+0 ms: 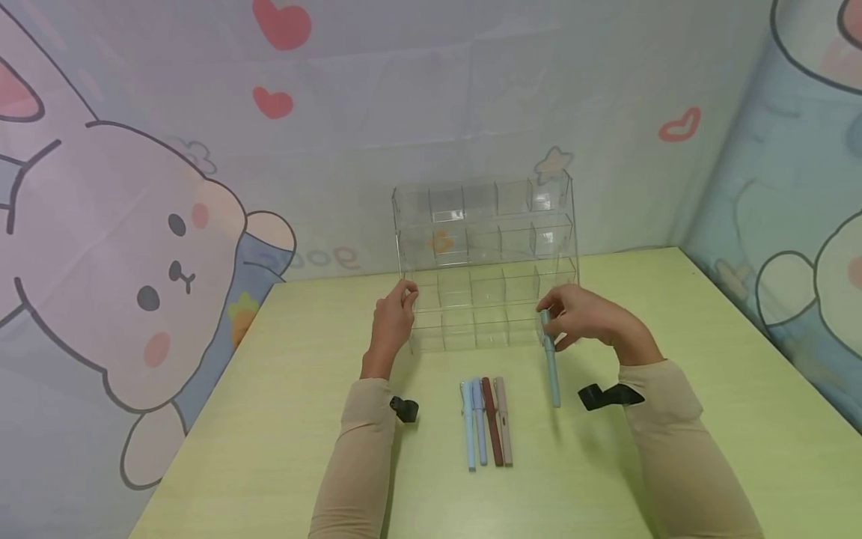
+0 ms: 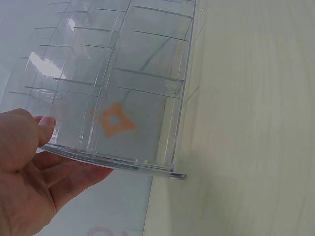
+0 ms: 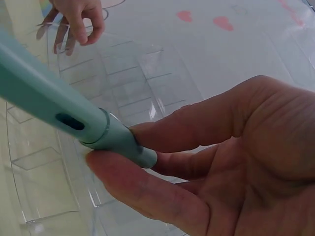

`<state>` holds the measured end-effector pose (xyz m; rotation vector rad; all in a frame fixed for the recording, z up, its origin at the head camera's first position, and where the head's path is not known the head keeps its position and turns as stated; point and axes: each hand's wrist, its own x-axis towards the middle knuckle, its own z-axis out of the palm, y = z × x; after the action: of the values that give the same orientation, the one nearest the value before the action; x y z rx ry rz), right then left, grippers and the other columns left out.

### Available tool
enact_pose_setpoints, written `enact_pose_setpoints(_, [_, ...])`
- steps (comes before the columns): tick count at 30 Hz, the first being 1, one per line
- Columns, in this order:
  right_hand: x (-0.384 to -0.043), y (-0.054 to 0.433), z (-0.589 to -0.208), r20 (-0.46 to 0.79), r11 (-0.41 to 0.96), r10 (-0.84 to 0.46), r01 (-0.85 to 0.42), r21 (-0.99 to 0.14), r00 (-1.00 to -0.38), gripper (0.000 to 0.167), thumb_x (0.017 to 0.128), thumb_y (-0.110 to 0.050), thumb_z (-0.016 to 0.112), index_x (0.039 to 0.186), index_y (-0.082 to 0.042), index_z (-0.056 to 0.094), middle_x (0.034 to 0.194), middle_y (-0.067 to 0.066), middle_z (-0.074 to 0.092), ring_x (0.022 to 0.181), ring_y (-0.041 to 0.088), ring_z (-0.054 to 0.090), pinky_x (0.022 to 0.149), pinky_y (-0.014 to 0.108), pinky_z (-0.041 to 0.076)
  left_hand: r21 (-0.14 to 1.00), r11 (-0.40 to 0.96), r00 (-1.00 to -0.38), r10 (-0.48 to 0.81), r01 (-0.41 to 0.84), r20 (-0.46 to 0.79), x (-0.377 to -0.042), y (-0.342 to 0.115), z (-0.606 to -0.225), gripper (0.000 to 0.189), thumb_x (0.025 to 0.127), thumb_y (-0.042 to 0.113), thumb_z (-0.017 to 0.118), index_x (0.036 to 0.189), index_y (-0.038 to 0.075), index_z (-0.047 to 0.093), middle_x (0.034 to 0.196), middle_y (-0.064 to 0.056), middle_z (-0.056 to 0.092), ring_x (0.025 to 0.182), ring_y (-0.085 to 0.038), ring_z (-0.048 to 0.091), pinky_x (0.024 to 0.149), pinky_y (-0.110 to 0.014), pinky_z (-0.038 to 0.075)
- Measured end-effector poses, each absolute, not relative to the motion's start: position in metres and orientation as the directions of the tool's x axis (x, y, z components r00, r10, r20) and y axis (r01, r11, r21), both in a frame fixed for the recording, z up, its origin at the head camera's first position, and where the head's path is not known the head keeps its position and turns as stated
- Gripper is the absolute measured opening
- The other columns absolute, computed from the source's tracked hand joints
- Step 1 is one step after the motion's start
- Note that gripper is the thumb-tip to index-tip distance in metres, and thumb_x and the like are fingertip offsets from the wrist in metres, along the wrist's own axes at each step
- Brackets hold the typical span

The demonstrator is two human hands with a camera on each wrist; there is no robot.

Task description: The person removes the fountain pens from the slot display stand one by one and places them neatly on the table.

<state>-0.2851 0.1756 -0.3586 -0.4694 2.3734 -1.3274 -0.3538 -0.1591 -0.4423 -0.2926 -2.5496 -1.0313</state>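
Observation:
A clear acrylic rack [image 1: 489,288] with tiers of small compartments stands at the back of the table. My left hand [image 1: 393,323] holds its left side panel; in the left wrist view the thumb is over the front and the fingers [image 2: 74,179] pass behind the panel's edge. Between thumb and fingers my right hand [image 1: 584,318] pinches a green pen [image 1: 551,370] near its upper end, by the rack's lower right corner. The pen hangs nearly upright, its long end pointing down towards me. Up close, the right wrist view shows the green pen [image 3: 54,98] with a dark oval window in its barrel.
On the table [image 1: 283,449] in front of the rack, a light blue pen [image 1: 468,427], a lavender pen [image 1: 480,423], a dark red pen [image 1: 493,423] and a beige pen [image 1: 503,423] lie side by side. A printed cloth [image 1: 417,97] hangs behind.

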Motion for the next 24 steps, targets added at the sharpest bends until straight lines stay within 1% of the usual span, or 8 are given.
enact_pose_setpoints(4, [-0.287,0.175,-0.361,-0.197,0.517,-0.483,-0.096,-0.851,-0.853,0.044,0.092,0.004,0.06,0.13,0.02,0.045,0.11,0.03,0.054,0.082,0.027,0.07,0.075,0.041,0.058,0.619,0.717,-0.908,0.043,0.319,0.418,-0.354,-0.159,-0.441,0.016,0.108,0.021,0.049,0.113,0.012,0.062,0.064,-0.002,0.047,0.047,-0.015,0.038,0.044,-0.028,0.03])
enact_pose_setpoints(9, [-0.288,0.174,-0.366,-0.25,0.535,-0.501,-0.069,-0.842,-0.828,0.037,0.092,0.006,0.06,0.125,0.019,0.05,0.109,0.027,0.055,0.079,0.025,0.069,0.075,0.041,0.058,0.624,0.713,-0.909,0.044,0.32,0.416,-0.354,-0.159,-0.441,0.019,0.108,0.021,0.05,0.115,0.009,0.062,0.064,-0.002,0.047,0.047,-0.015,0.038,0.044,-0.029,0.03])
enact_pose_setpoints(13, [-0.291,0.174,-0.371,-0.292,0.555,-0.499,-0.042,-0.831,-0.816,0.03,0.09,0.008,0.061,0.118,0.016,0.055,0.107,0.025,0.055,0.076,0.023,0.067,0.073,0.039,0.058,0.623,0.711,-0.906,0.047,0.326,0.42,-0.354,-0.159,-0.442,0.019,0.108,0.021,0.049,0.114,0.009,0.062,0.063,-0.002,0.047,0.047,-0.014,0.038,0.044,-0.029,0.03])
enact_pose_setpoints(19, [-0.293,0.172,-0.377,-0.307,0.561,-0.52,-0.047,-0.827,-0.797,0.026,0.087,0.009,0.065,0.112,0.015,0.058,0.1,0.022,0.057,0.075,0.022,0.067,0.072,0.039,0.058,0.623,0.714,-0.906,0.042,0.321,0.42,-0.354,-0.158,-0.441,0.015,0.107,0.021,0.05,0.112,0.013,0.061,0.063,-0.001,0.046,0.047,-0.014,0.038,0.044,-0.028,0.03])
enact_pose_setpoints(24, [-0.296,0.171,-0.384,-0.327,0.57,-0.53,-0.043,-0.821,-0.782,0.018,0.085,0.01,0.066,0.102,0.011,0.061,0.094,0.018,0.059,0.073,0.022,0.067,0.071,0.039,0.058,0.622,0.712,-0.905,0.044,0.325,0.423,-0.354,-0.158,-0.442,0.017,0.107,0.021,0.05,0.113,0.011,0.062,0.063,-0.001,0.045,0.047,-0.014,0.037,0.044,-0.029,0.03])
